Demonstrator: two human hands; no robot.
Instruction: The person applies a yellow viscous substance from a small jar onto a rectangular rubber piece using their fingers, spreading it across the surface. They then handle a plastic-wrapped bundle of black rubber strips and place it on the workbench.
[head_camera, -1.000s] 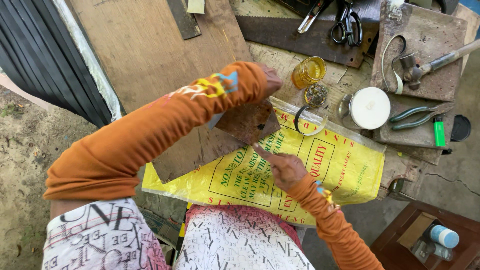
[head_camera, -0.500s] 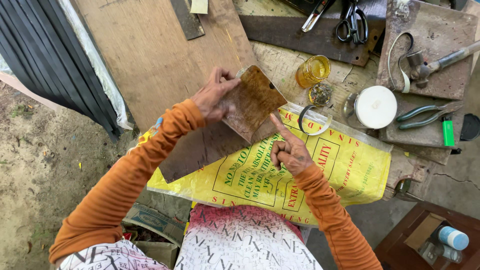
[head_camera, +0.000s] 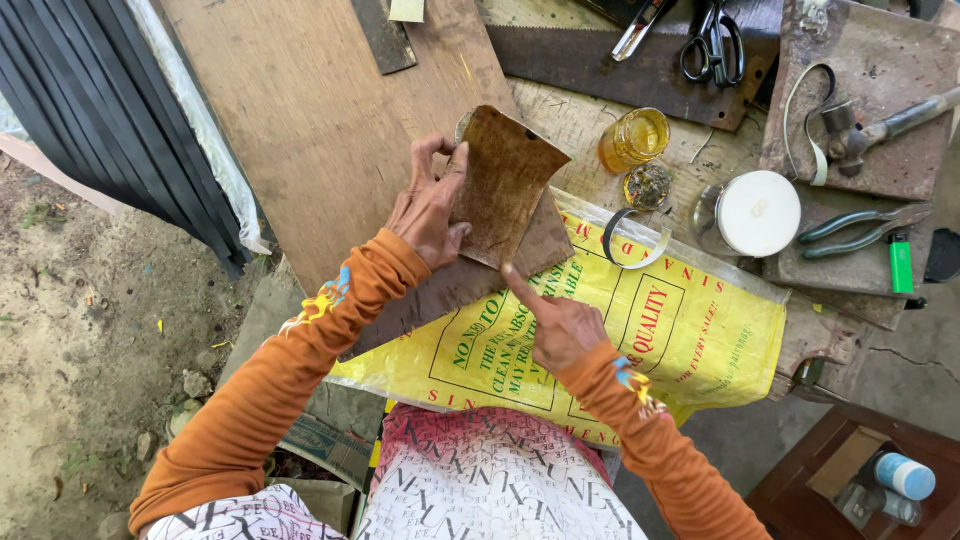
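My left hand (head_camera: 428, 205) holds a brown, worn leather piece (head_camera: 503, 182) by its left edge, tilted up over a dark wooden block (head_camera: 470, 275). My right hand (head_camera: 556, 320) is just below it, index finger stretched out and touching the leather's lower edge, other fingers curled. Both arms wear orange sleeves. Under the hands lies a yellow plastic sack (head_camera: 640, 330) with red print, spread over my lap and the bench edge.
On the bench behind: a wide wooden board (head_camera: 320, 110), a small amber glass jar (head_camera: 633, 138), a metal ring strip (head_camera: 633, 238), a white round tub (head_camera: 757, 212), pliers (head_camera: 860, 230), a green lighter (head_camera: 901, 263), scissors (head_camera: 708, 40), a hammer (head_camera: 880, 125). Bare ground lies left.
My left arm has drawn back from reaching across the bench, bringing the leather piece up. My right index finger has moved up to touch its lower edge.
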